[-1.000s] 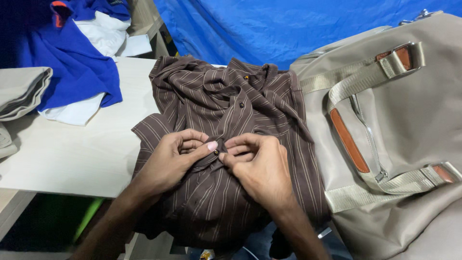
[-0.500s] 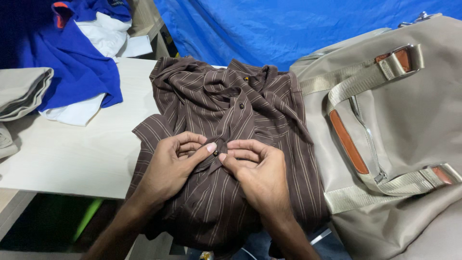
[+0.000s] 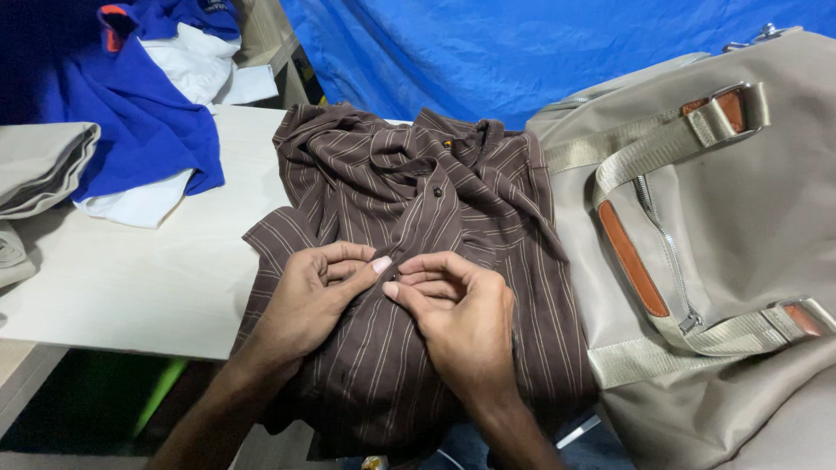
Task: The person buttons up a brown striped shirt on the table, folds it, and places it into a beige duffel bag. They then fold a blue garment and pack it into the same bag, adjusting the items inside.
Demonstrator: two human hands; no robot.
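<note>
A brown shirt (image 3: pixel 453 209) with thin pale stripes lies crumpled on a white table (image 3: pixel 122 287), its lower part hanging over the near edge. My left hand (image 3: pixel 318 296) and my right hand (image 3: pixel 461 318) meet at the shirt's front placket, thumbs and fingertips pinching the fabric around a small dark button (image 3: pixel 392 279). Another dark button (image 3: pixel 438 191) shows higher up the placket, and the collar lies bunched at the far end.
A large beige bag (image 3: pixel 740 261) with webbing straps, tan leather trim and a zip lies right of the shirt. Blue and white clothes (image 3: pixel 139 130) are heaped at the far left, folded beige cloth (image 3: pixel 39 165) beside them. A blue tarp (image 3: pixel 522 43) hangs behind.
Both hands stay at the same spot on the placket; the fingers have shifted slightly around the button. The shirt and bag have not moved.
</note>
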